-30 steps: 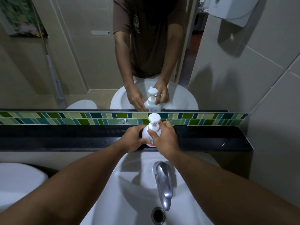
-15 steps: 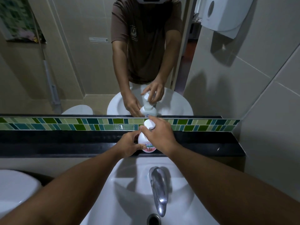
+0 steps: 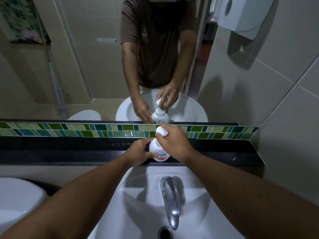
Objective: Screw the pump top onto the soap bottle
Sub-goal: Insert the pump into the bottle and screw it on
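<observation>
Standing upright on the black tabletop (image 3: 69,152), the soap bottle (image 3: 158,150) sits inside the left hand (image 3: 139,152) grip, thumb across its label. Directly above, the right hand (image 3: 174,142) grip closes over the pump top (image 3: 161,131), fingers curled around it.

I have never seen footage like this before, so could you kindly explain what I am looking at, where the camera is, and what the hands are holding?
There is no machine here: the camera sits on a person's head and looks forward and down, so the two bare arms reaching in are the wearer's own. The upper half is a mirror, which is why you see the same person facing you. The left hand steadies a white soap bottle standing on the black ledge. The right hand has its grip on the pump top, positioned to turn it. Below are a white sink and a metal tap.
</observation>
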Demonstrator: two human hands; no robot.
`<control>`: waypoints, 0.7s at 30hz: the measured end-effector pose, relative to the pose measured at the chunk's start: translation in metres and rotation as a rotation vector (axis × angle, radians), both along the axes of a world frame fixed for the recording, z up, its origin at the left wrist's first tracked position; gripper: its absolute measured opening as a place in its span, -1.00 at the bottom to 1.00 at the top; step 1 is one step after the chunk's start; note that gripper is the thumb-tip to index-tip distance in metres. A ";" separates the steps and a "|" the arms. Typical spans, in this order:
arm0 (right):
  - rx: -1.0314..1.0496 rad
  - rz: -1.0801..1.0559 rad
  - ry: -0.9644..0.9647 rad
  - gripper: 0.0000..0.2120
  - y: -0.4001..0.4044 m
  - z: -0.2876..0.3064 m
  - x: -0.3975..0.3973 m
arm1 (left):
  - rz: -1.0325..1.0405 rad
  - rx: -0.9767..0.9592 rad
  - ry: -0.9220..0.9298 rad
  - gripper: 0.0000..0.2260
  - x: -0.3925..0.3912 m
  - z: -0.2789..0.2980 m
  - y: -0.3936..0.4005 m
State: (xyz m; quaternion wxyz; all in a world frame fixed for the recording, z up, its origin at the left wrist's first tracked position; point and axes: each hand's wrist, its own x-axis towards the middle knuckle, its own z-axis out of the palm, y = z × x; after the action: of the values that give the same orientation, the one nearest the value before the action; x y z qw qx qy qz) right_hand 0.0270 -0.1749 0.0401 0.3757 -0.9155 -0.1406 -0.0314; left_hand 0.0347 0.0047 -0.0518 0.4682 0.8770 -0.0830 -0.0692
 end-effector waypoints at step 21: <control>-0.050 0.032 0.019 -0.50 -0.005 0.005 0.002 | 0.016 -0.010 -0.023 -0.50 -0.003 0.000 -0.003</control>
State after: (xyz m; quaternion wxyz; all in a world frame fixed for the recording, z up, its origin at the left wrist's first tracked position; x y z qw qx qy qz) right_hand 0.0285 -0.1795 0.0449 0.3546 -0.9224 -0.1523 -0.0132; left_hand 0.0314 0.0018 -0.0516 0.4719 0.8762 -0.0817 -0.0548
